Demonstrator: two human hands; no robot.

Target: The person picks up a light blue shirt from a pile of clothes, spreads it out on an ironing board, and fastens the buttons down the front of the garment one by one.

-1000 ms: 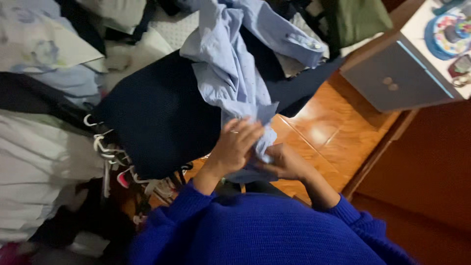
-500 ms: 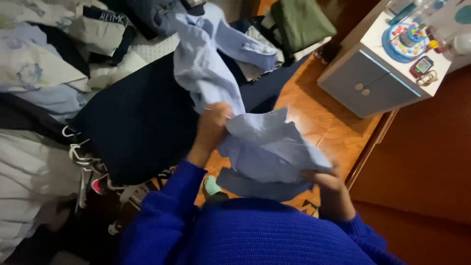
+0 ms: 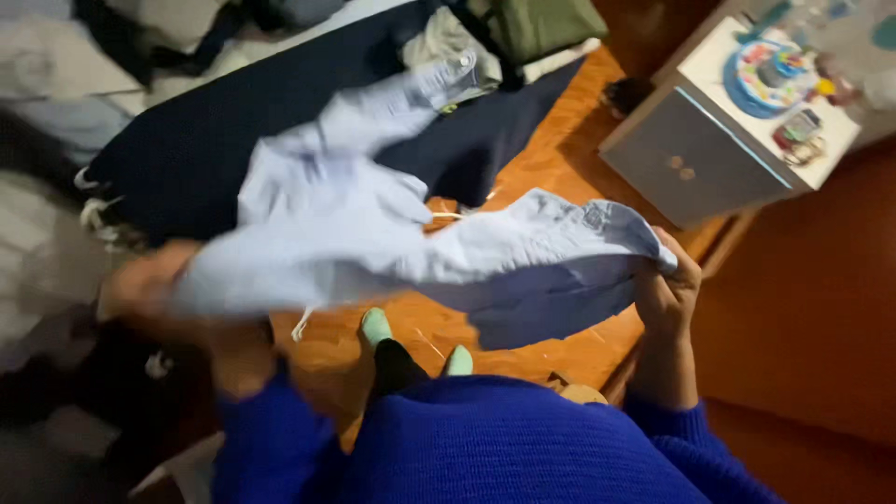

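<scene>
Since half a second ago my hands have spread apart | left hand (image 3: 149, 285) blurred, gripping light blue shirt (image 3: 373, 243) | right hand (image 3: 667, 280) clenched on its edge | shirt stretched above wooden floor (image 3: 560, 168), sleeve dangling | unfolded so far, nothing folded.

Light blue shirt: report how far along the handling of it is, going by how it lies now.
Done: the light blue shirt is off the heap and spread wide between both hands. In hand: the right hand grips one edge, the blurred left hand the other; a sleeve trails up over the dark garment. Left: it is unfolded and not on a hanger; hangers lie by the heap, and the green garment and others remain piled.
</scene>
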